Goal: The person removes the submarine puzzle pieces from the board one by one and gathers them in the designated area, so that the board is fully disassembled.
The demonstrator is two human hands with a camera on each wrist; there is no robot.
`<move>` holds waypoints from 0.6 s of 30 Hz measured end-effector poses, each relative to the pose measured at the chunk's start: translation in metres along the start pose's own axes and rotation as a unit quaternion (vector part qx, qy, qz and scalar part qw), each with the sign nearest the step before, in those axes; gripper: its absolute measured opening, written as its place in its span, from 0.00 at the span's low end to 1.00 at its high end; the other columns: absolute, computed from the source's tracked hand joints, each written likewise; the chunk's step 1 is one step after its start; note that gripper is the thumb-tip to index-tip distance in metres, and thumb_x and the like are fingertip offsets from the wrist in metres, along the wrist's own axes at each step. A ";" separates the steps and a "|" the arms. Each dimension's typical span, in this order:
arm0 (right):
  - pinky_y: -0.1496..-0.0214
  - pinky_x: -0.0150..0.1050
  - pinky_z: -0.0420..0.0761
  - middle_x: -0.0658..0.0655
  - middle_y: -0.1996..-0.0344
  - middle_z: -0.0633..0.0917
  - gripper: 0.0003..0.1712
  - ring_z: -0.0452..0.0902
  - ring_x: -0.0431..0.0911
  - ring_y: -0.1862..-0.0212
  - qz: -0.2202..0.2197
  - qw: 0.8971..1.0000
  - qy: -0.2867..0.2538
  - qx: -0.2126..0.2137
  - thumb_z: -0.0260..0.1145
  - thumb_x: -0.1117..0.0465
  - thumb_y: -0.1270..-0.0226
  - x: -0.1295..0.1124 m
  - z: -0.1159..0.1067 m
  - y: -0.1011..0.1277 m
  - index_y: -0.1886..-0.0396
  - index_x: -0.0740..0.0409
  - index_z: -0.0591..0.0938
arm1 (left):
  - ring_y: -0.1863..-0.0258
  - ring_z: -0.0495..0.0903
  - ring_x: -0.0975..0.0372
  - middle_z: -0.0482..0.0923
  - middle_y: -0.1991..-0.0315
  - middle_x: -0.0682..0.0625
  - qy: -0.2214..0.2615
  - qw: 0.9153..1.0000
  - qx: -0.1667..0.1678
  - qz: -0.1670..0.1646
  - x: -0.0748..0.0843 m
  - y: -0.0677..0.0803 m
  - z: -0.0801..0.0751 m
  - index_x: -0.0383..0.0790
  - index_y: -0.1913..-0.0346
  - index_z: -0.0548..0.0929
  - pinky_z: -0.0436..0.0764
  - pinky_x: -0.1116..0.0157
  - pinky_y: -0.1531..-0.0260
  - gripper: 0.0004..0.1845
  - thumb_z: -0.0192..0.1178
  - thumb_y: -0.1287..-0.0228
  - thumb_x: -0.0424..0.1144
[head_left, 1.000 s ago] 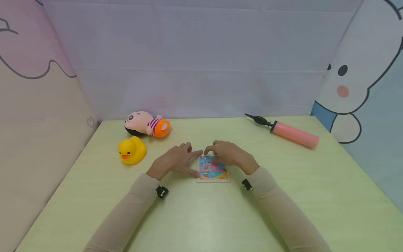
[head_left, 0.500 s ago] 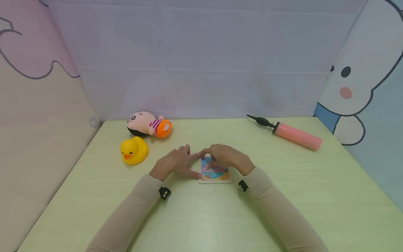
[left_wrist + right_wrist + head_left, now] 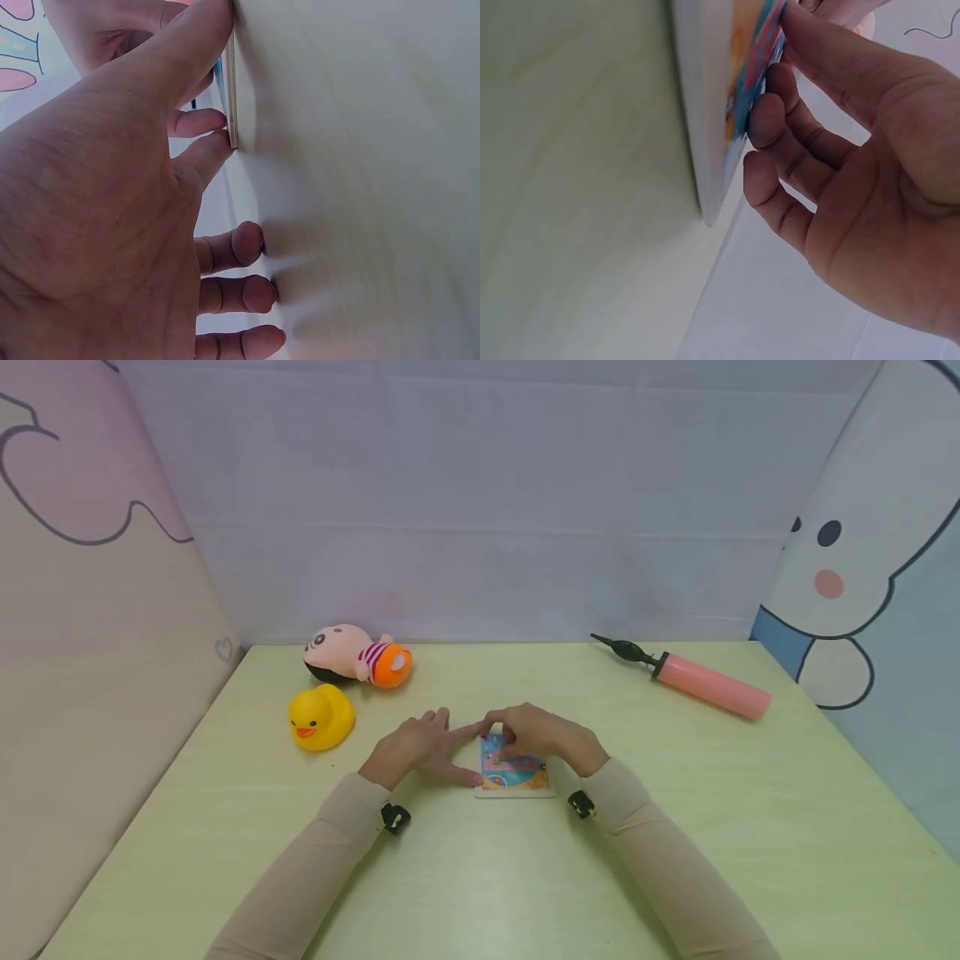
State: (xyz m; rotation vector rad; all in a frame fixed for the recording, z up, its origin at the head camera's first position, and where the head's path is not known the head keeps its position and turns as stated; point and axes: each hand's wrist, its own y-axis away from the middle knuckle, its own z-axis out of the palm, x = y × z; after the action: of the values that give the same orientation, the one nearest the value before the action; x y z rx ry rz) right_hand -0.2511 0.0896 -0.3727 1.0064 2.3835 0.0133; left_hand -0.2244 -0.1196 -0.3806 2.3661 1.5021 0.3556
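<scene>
A small square picture board (image 3: 517, 782) with a pale rim and a blue, pink and yellow print lies flat on the table. My left hand (image 3: 420, 747) is spread at its left edge, thumb (image 3: 468, 776) at the near corner and index finger reaching the far corner. In the left wrist view its other fingertips (image 3: 260, 294) rest on the tabletop. My right hand (image 3: 536, 731) arches over the board, index finger at the far-left corner and thumb on the print. Its other fingers (image 3: 767, 120) are bent close over the surface. I cannot tell whether it pinches a piece.
Beyond my left hand sit a yellow rubber duck (image 3: 321, 718) and a plush doll (image 3: 358, 656) lying on its side. At the back right lies a pink hand pump (image 3: 712, 685) with a black nozzle. Printed cloth walls enclose the pale green table (image 3: 480, 877).
My right hand has shifted left over the board, so its index fingertip now meets the left index finger at the far-left corner. The left hand keeps its place at the edge.
</scene>
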 end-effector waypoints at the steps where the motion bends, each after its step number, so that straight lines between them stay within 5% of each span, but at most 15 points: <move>1: 0.68 0.33 0.73 0.53 0.73 0.80 0.21 0.72 0.41 0.72 0.002 1.000 -0.008 -0.001 0.72 0.64 0.35 0.001 0.000 0.000 0.43 0.53 0.80 | 0.50 0.69 0.51 0.66 0.43 0.39 0.003 1.000 -0.002 -0.002 0.000 0.000 0.000 0.68 0.21 0.52 0.75 0.56 0.57 0.50 0.55 0.46 0.79; 10: 0.65 0.33 0.74 0.52 0.70 0.80 0.22 0.72 0.42 0.69 0.012 0.999 -0.051 0.001 0.71 0.66 0.34 0.002 0.001 0.002 0.41 0.53 0.79 | 0.49 0.69 0.49 0.64 0.42 0.38 0.006 1.000 -0.023 -0.019 0.000 -0.003 -0.004 0.72 0.21 0.50 0.78 0.54 0.58 0.51 0.54 0.47 0.80; 18: 0.63 0.34 0.73 0.52 0.67 0.78 0.24 0.71 0.43 0.66 0.012 0.999 -0.026 -0.024 0.68 0.65 0.31 0.004 0.005 -0.001 0.38 0.53 0.73 | 0.45 0.69 0.46 0.63 0.37 0.36 0.016 0.999 -0.028 -0.016 0.000 -0.005 -0.002 0.69 0.21 0.52 0.78 0.48 0.52 0.51 0.55 0.46 0.79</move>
State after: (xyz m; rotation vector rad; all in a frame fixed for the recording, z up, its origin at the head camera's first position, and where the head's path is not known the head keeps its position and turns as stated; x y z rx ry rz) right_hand -0.2512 0.0904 -0.3787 1.0013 2.3130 0.0510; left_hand -0.2296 -0.1174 -0.3811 2.3004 1.5227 0.4235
